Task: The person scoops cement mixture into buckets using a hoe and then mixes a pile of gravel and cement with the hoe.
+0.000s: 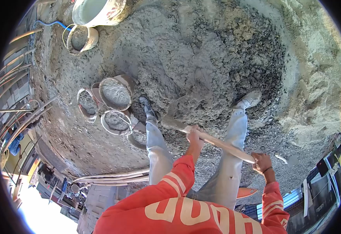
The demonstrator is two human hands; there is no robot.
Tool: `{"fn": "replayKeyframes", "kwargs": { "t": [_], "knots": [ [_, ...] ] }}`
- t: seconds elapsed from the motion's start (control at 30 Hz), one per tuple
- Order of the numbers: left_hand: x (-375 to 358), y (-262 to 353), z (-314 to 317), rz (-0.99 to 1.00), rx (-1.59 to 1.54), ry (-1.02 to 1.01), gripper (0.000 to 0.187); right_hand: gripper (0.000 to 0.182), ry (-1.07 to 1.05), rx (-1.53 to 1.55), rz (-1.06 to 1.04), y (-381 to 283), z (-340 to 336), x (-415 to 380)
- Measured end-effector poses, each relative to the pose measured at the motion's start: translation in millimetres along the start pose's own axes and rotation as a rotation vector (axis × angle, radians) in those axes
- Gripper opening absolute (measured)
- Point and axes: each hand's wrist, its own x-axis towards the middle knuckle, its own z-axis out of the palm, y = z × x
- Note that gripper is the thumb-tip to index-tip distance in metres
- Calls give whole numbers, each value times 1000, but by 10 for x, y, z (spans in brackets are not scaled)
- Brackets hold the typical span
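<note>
Both of my hands grip the wooden handle of a shovel [221, 145], which slants across in front of my legs. My left hand [195, 134] is closed round the handle nearer the blade. Closed on the handle's upper end is my right hand [262, 163]. The lower part of the shovel is caked grey and rests at the edge of a wide heap of wet mortar [193, 50]; the blade's outline is hard to make out against it. My feet stand apart at the heap's near side.
Left of my left foot, several buckets hold grey mortar, among them a large bucket [116, 93]. Farther up stand a smaller bucket [88, 39] and a big white bucket [100, 11] of cloudy liquid. Long poles [112, 177] lie at lower left. Paler sand [314, 89] spreads on the right.
</note>
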Motion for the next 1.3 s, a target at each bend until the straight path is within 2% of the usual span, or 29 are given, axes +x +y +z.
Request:
{"fn": "replayKeyframes", "kwargs": {
  "t": [0.03, 0.1, 0.17, 0.23, 0.3, 0.33, 0.4, 0.43, 0.47, 0.5, 0.53, 0.57, 0.6, 0.7, 0.77, 0.83, 0.87, 0.9, 0.93, 0.97, 1.0, 1.03, 1.1, 1.17, 1.23, 1.3],
  "knots": [
    [-297, -46, -33, -23, -78, -3, 9, 33, -27, 84, 17, 83, -12, -144],
    [-549, -184, -282, -12, -25, 0, 8, 29, -56, 95, 68, -94, -197, -480],
    [-517, -221, -295, -11, 25, -18, 9, 31, -88, 92, 207, -366, -243, -758],
    [-189, -155, -215, 4, 314, 28, 10, 29, -158, 150, 411, -784, -184, -703],
    [479, 110, 141, 85, 627, -107, 11, 25, -124, 152, 493, -1255, -96, -192],
    [952, 231, 305, 119, 691, -208, 12, 25, -143, 291, 596, -1442, -132, 136],
    [1207, 523, 1180, 264, 946, -165, 14, 32, 23, 537, 591, -1559, 160, 678],
    [1374, 572, 1506, 456, 951, -218, 10, 35, 114, 672, 584, -1617, 281, 920],
    [1241, 642, 1925, 550, 1060, -161, 10, 38, 201, 808, 573, -1678, 365, 1131],
    [1678, 700, 2138, 746, 1138, -114, 19, 39, 307, 851, 560, -1735, 402, 1350],
    [946, 823, 2607, 725, 1191, -207, 26, 40, 412, 895, 549, -1779, 381, 1565],
    [720, 866, 2879, 731, 1100, -287, 21, 41, 447, 885, 547, -1780, 253, 1775],
    [662, 878, 3150, 732, 1008, -368, 17, 42, 483, 874, 547, -1736, 85, 1983],
    [636, 817, 3812, 834, 1076, -434, 16, 44, 579, 820, 474, -1373, -465, 2583],
    [574, 628, 4079, 1076, 1232, -380, 18, 42, 605, 837, 442, -1128, -650, 2781],
    [890, 372, 4074, 1139, 1293, -377, 21, 39, 635, 925, 414, -958, -637, 2843],
    [1171, 226, 4027, 1210, 1351, -373, 24, 36, 551, 966, 463, -965, -624, 2707],
    [1745, 76, 3749, 1195, 1526, -382, 25, 34, 514, 976, 520, -1067, -443, 2570],
    [1713, -160, 3314, 1300, 1610, -367, 21, 32, 472, 982, 574, -1215, -193, 2398],
    [1847, -405, 2802, 1353, 1591, -280, 25, 32, 442, 994, 609, -1354, -4, 2140],
    [1772, -476, 2465, 796, 1848, -312, 43, 32, 428, 1008, 652, -1456, 156, 1918],
    [1446, -587, 2176, 870, 1789, -212, 45, 33, 374, 984, 656, -1465, 352, 1720],
    [1212, -538, 1886, 911, 1772, -177, 37, 35, 292, 957, 651, -1559, 431, 1537],
    [1220, -356, 1616, 876, 1769, -165, 35, 53, 78, 910, 733, -1841, 257, 1468],
    [1279, -143, 1503, 867, 1754, -177, 33, 50, 91, 872, 731, -2081, 141, 1323],
    [1197, -65, 1306, 599, 1760, -186, 33, 46, 67, 866, 683, -2214, 34, 1178]
  ]
}}
